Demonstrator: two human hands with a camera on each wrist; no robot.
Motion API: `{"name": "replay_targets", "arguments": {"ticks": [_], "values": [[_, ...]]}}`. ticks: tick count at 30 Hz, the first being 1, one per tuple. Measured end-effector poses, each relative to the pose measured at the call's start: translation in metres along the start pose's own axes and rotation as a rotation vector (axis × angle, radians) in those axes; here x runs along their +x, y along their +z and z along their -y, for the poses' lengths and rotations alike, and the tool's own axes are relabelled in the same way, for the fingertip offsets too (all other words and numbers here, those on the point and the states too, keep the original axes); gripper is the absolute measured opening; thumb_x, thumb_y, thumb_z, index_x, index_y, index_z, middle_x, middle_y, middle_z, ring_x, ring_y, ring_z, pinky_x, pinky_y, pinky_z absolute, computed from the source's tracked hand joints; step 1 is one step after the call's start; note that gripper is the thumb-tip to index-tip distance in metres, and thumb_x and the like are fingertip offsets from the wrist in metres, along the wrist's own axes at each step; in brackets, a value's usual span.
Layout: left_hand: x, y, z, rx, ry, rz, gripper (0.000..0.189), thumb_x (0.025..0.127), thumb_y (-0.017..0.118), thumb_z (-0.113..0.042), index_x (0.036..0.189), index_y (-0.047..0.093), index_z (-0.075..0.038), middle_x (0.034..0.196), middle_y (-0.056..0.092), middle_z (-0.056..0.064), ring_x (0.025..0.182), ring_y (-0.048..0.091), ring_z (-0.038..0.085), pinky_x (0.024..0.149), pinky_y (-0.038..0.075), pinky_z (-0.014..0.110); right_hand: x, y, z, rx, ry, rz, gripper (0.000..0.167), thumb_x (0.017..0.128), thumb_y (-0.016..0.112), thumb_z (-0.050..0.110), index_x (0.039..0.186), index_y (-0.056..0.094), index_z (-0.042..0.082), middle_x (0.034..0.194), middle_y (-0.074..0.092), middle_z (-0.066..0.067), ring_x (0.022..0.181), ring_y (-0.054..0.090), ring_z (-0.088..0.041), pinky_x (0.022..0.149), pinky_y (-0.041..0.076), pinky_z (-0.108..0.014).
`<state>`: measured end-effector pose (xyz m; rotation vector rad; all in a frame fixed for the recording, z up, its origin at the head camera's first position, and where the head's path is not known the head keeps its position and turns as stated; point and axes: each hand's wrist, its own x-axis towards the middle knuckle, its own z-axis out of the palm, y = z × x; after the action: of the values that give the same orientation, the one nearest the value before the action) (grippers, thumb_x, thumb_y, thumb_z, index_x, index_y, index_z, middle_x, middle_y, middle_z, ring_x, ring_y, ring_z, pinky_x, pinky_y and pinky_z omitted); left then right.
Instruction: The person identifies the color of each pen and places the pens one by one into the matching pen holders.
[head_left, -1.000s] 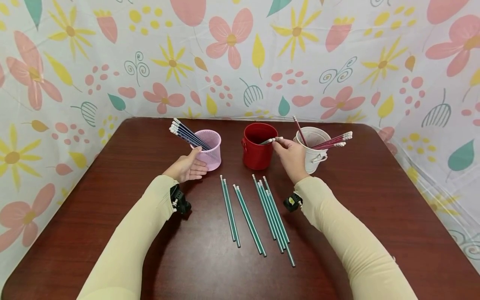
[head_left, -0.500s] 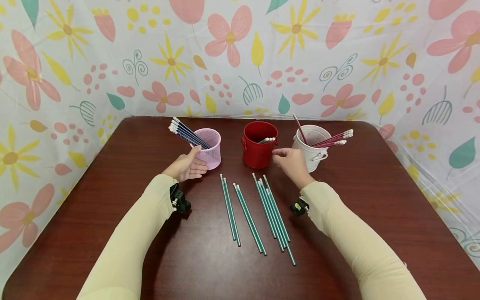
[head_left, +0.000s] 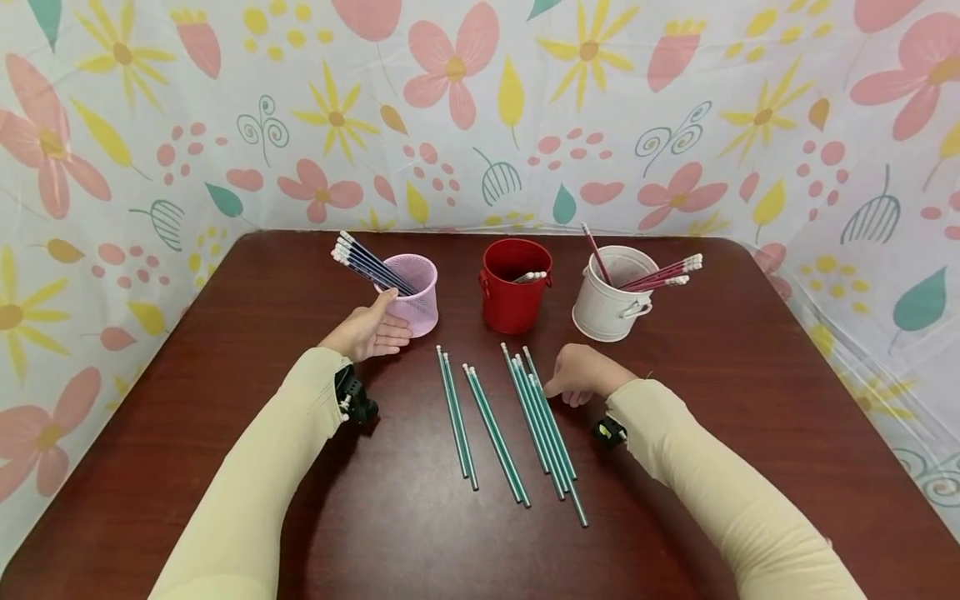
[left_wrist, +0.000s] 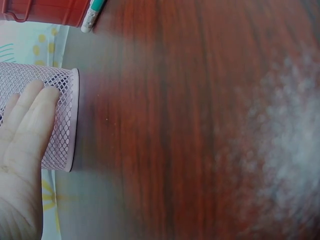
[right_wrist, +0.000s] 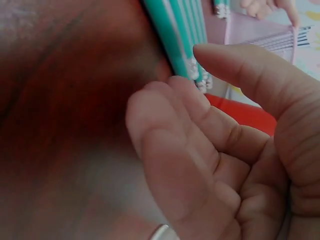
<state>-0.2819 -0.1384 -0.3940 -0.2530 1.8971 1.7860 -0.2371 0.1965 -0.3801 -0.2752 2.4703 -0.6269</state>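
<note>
In the head view my left hand [head_left: 366, 332] rests against a pink mesh pencil cup [head_left: 418, 313], thumb at its rim and straight fingers along its side. Navy pencils [head_left: 372, 267] lean out of that cup. My right hand [head_left: 588, 372] hovers beside the top ends of several green striped pencils [head_left: 542, 429] on the table. In the right wrist view its fingers [right_wrist: 165, 165] curve loosely, the thumb stands apart from them, and nothing is between; the green pencils [right_wrist: 175, 37] lie just beyond the thumb tip. Two pairs of green pencils, a middle pair [head_left: 497, 433] and a left pair [head_left: 456, 417], lie farther left.
Behind the pencils stands a red bucket [head_left: 512, 310] with a few white-eraser pencils [head_left: 531, 277] inside. Right of it, a white bucket [head_left: 602, 307] holds several maroon pencils [head_left: 660, 277]. A floral cloth [head_left: 465, 183] hangs behind the brown table [head_left: 262, 275].
My right hand has let go of a pencil in the red bucket and moved back, down to the green pencils. My left hand stays at the pink cup.
</note>
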Motion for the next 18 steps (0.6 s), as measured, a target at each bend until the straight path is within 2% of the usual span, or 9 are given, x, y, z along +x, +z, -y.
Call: {"name": "replay_targets", "arguments": {"ticks": [4, 8, 18], "values": [[0.000, 0.000, 0.001, -0.001, 0.004, -0.003, 0.080, 0.098, 0.031, -0.055, 0.137, 0.036, 0.016, 0.137, 0.044, 0.032, 0.115, 0.055, 0.033, 0.097, 0.047, 0.037, 0.003, 0.006, 0.000, -0.022, -0.021, -0.043, 0.018, 0.078, 0.066, 0.011, 0.063, 0.065, 0.001, 0.052, 0.061, -0.005, 0.046, 0.060, -0.013, 0.049, 0.053, -0.027], [0.000, 0.000, 0.001, -0.003, 0.007, -0.002, 0.081, 0.098, 0.032, -0.056, 0.137, 0.036, 0.016, 0.137, 0.044, 0.032, 0.116, 0.055, 0.033, 0.096, 0.047, 0.036, 0.007, 0.010, -0.002, -0.034, -0.026, -0.074, 0.021, 0.077, 0.064, 0.009, 0.057, 0.061, 0.003, 0.049, 0.058, -0.004, 0.043, 0.057, -0.013, 0.047, 0.052, -0.027], [-0.001, 0.000, 0.000, -0.004, 0.000, -0.014, 0.080, 0.098, 0.031, -0.056, 0.137, 0.037, 0.014, 0.136, 0.045, 0.031, 0.115, 0.055, 0.033, 0.099, 0.044, 0.039, 0.011, 0.010, -0.003, 0.035, 0.014, -0.014, 0.023, 0.079, 0.063, 0.011, 0.058, 0.060, 0.003, 0.051, 0.059, -0.005, 0.044, 0.058, -0.013, 0.048, 0.053, -0.028]]}}
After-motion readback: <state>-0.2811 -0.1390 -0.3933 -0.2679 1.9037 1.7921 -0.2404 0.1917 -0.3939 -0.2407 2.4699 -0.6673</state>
